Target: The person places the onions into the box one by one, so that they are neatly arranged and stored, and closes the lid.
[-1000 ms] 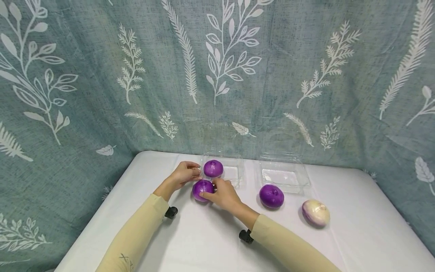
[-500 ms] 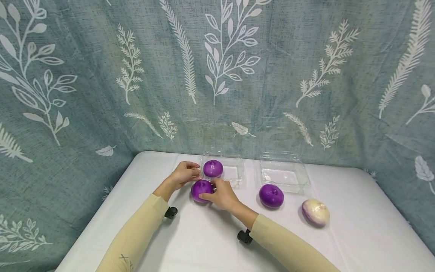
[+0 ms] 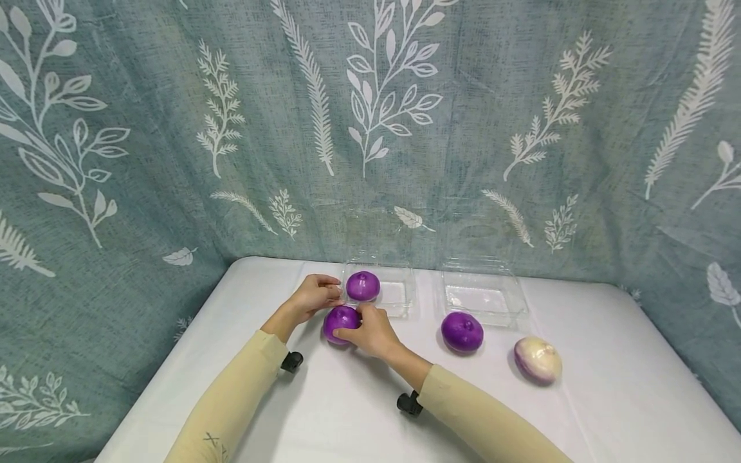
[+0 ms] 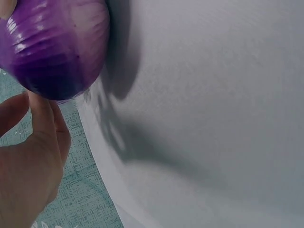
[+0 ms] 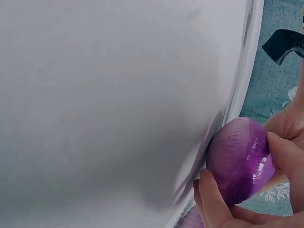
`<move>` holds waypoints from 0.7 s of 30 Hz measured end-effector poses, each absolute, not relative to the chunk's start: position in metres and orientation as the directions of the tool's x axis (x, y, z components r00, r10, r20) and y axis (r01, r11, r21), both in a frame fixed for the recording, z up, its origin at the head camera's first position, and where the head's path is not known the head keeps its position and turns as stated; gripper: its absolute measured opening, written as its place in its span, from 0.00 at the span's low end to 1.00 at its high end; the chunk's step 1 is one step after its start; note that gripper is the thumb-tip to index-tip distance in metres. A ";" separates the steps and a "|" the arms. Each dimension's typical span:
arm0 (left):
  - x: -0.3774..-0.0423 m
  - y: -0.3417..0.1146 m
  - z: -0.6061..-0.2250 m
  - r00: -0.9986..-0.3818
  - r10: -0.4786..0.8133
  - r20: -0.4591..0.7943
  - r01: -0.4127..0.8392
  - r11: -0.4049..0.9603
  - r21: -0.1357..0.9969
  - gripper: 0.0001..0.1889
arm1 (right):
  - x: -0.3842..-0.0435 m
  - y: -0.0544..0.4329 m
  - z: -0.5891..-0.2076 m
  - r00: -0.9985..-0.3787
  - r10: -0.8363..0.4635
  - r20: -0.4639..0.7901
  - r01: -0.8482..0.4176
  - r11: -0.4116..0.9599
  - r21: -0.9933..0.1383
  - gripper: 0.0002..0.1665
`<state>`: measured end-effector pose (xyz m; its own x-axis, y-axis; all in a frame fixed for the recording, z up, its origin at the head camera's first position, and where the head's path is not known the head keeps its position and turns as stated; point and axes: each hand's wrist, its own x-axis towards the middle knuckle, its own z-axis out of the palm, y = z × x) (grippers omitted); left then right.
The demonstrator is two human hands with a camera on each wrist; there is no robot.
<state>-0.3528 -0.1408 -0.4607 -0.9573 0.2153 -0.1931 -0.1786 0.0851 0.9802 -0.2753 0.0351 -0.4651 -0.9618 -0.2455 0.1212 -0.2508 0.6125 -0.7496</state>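
Step in hand, as judged: handling the purple onion (image 3: 339,325) just in front of the left container (image 3: 410,292). Right hand (image 3: 373,331) pinches it between thumb and fingers; bench (image 3: 324,411) contact unclear. Any transfer inside would call for clearing the near wall. Left hand (image 3: 312,296) at container's left edge; grip uncertain. Inside, left half: second onion (image 3: 363,286). Outside the right container (image 3: 475,299): dark onion (image 3: 462,332), pale onion (image 3: 538,361).

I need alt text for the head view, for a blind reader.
A person's right hand grips a purple onion at a white table, with the left hand beside a clear plastic container holding another purple onion. Farther right lie a second container, a third purple onion and a cream-and-purple onion.
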 end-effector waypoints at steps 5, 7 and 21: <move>-0.354 -0.141 -0.462 -0.955 0.216 -0.204 -0.188 0.091 0.978 0.21 | -0.275 0.034 -0.467 -0.962 -0.254 0.101 -0.239 0.600 -0.763 0.28; -0.354 -0.142 -0.463 -0.953 0.212 -0.215 -0.199 0.095 0.975 0.22 | -0.275 0.035 -0.468 -0.961 -0.262 0.088 -0.232 0.593 -0.771 0.28; -0.357 -0.142 -0.461 -0.952 0.216 -0.217 -0.198 0.106 0.974 0.22 | -0.269 0.057 -0.446 -0.946 -0.316 0.074 -0.233 0.502 -0.833 0.32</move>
